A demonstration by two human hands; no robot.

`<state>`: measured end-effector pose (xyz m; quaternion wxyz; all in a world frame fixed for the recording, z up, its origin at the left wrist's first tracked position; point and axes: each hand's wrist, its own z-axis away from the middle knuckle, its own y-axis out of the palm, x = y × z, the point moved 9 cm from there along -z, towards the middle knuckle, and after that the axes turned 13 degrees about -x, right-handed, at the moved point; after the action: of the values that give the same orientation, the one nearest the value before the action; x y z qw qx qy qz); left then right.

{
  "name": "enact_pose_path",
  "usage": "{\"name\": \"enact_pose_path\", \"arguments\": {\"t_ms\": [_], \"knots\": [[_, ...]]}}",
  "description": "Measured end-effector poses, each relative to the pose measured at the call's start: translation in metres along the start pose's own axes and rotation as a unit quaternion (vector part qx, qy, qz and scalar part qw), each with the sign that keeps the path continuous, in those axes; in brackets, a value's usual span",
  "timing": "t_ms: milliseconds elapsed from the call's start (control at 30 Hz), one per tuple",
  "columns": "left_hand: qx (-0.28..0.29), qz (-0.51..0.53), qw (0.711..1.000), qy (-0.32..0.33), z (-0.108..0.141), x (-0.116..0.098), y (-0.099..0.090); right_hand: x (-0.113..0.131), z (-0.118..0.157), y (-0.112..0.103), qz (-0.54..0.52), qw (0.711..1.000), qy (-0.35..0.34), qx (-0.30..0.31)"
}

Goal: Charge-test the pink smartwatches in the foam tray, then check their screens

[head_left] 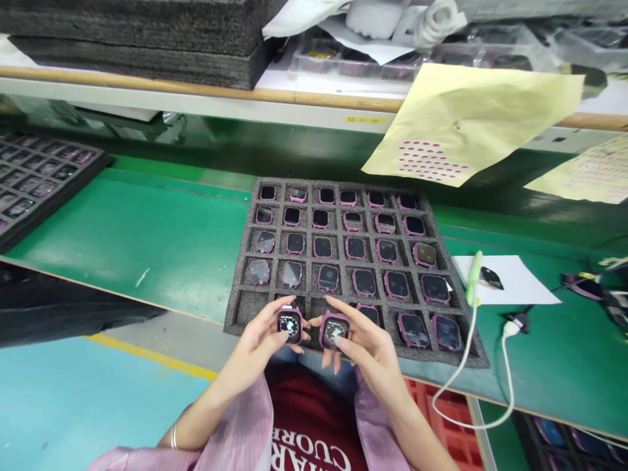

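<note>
purple and lit, one watch [290, 326] is pinched in the left hand [256, 345], another watch [335, 331] in the right hand [371, 341], both over the near edge of the tray [251, 304] at the bench's [186, 242] front edge. each looks light and stiff, probably slick and scratchable in front; best gripped by its sides.

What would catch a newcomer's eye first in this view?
Probably the two lit watches, one in the left hand and one in the right hand, held over the near edge of the grey foam tray full of purple-cased watches. Next, the yellow sheet with red marks hanging from the shelf above.
</note>
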<state>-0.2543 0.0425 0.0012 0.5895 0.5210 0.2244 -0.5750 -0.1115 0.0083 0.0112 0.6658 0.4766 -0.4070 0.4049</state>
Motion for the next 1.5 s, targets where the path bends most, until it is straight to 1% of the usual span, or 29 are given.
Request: {"name": "enact_pose_path", "arguments": {"t_ms": [200, 400, 533, 633, 700, 833, 1100, 1267, 1333, 1433, 1500], "knots": [[-0.004, -0.01, 1.0, 0.01, -0.002, -0.001, 0.0, 0.001, -0.001, 0.0, -0.002, 1.0, 0.002, -0.009], [-0.012, -0.028, 1.0, 0.004, -0.002, 0.0, 0.001, 0.001, -0.002, -0.001, 0.003, 1.0, 0.003, -0.016], [-0.025, -0.056, 0.998, 0.019, -0.002, -0.004, 0.003, 0.001, -0.003, 0.002, -0.015, 1.0, 0.01, 0.012], [-0.054, -0.111, 0.991, 0.044, -0.001, -0.007, 0.0, 0.0, -0.003, 0.007, -0.056, 0.997, 0.023, 0.046], [-0.065, -0.146, 0.986, 0.049, -0.001, -0.006, -0.002, -0.002, -0.003, 0.009, -0.079, 0.995, 0.026, 0.056], [-0.046, -0.181, 0.981, 0.047, 0.001, -0.002, 0.001, -0.006, -0.005, 0.01, -0.104, 0.993, 0.031, 0.056], [-0.048, -0.132, 0.988, 0.058, 0.003, -0.009, 0.003, -0.002, -0.005, 0.013, -0.13, 0.989, 0.044, 0.055], [-0.054, -0.168, 0.982, 0.07, 0.004, -0.007, 0.0, -0.003, -0.006, 0.01, -0.13, 0.99, 0.038, 0.037], [-0.052, -0.169, 0.982, 0.068, 0.004, -0.006, 0.0, -0.004, -0.005, 0.01, -0.127, 0.99, 0.038, 0.038], [-0.061, -0.138, 0.987, 0.063, 0.004, -0.006, 0.0, -0.004, -0.005, 0.011, -0.126, 0.99, 0.036, 0.043], [-0.073, -0.121, 0.988, 0.061, 0.003, -0.007, -0.001, -0.004, -0.006, 0.009, -0.119, 0.992, 0.034, 0.035]]}}
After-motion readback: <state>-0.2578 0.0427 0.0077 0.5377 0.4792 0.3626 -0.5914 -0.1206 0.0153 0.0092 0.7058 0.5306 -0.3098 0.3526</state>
